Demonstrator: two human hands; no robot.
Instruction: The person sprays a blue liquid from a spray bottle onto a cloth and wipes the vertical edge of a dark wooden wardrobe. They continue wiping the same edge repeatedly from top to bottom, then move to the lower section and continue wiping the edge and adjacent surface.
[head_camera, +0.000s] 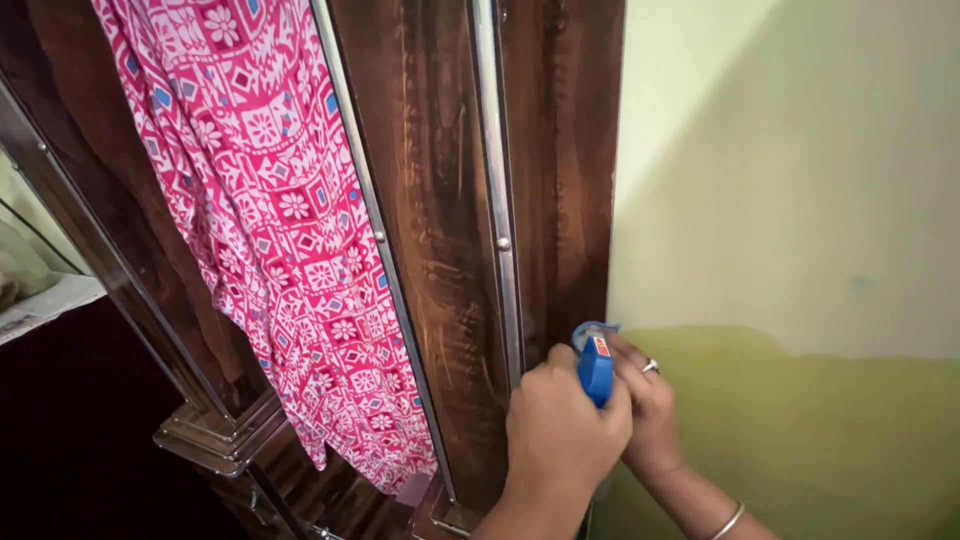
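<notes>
Background: dark wooden panel (440, 250) meeting a green wall (800, 200).
Left hand (560, 430): fingers closing around a blue tool (595, 368), pressing it at the panel's edge.
Right hand (648, 405): fingers curling together, touching the tool.
Cloth (280, 220): pink patterned, hanging leftward.

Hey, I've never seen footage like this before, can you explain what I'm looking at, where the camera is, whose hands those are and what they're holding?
This is one picture from a camera worn on a person's head, looking down at their own two bare hands. There is no machine here.

The left hand grips a small blue tool with a red label, possibly a glue tube or spray nozzle; its exact kind is hard to tell. The right hand, wearing a ring and a bangle, is cupped beside it, touching it.

Both hands work at the edge of a dark wooden panel with metal strips, where it meets a pale green wall. A pink and white patterned cloth hangs over the panel to the left.
</notes>
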